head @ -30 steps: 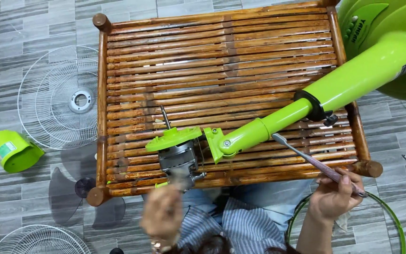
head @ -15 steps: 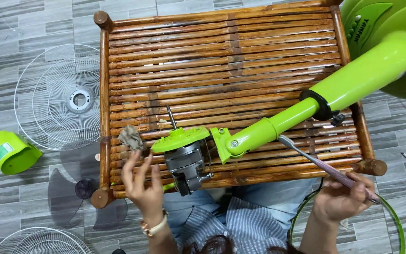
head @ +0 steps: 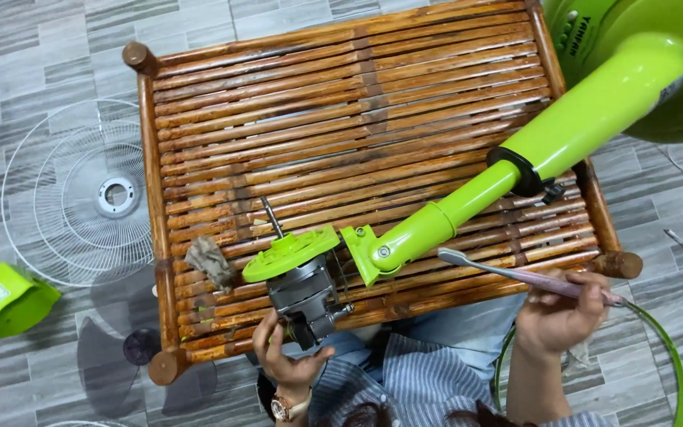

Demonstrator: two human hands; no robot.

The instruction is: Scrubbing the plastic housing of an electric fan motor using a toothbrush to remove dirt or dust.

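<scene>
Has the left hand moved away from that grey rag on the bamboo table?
Yes. The left hand has dropped back toward the table's near edge, under the fan motor; the grey rag now lies alone on the bamboo table.

table (head: 357, 103): glossy wooden slats | fan pole (head: 586, 119): shiny green plastic | motor (head: 303, 294): bare grey metal

I see bright, even daylight, soft shadows, a mild sheen on the slatted brown bamboo table (head: 357, 103) at 12 o'clock, everything sharp.
</scene>
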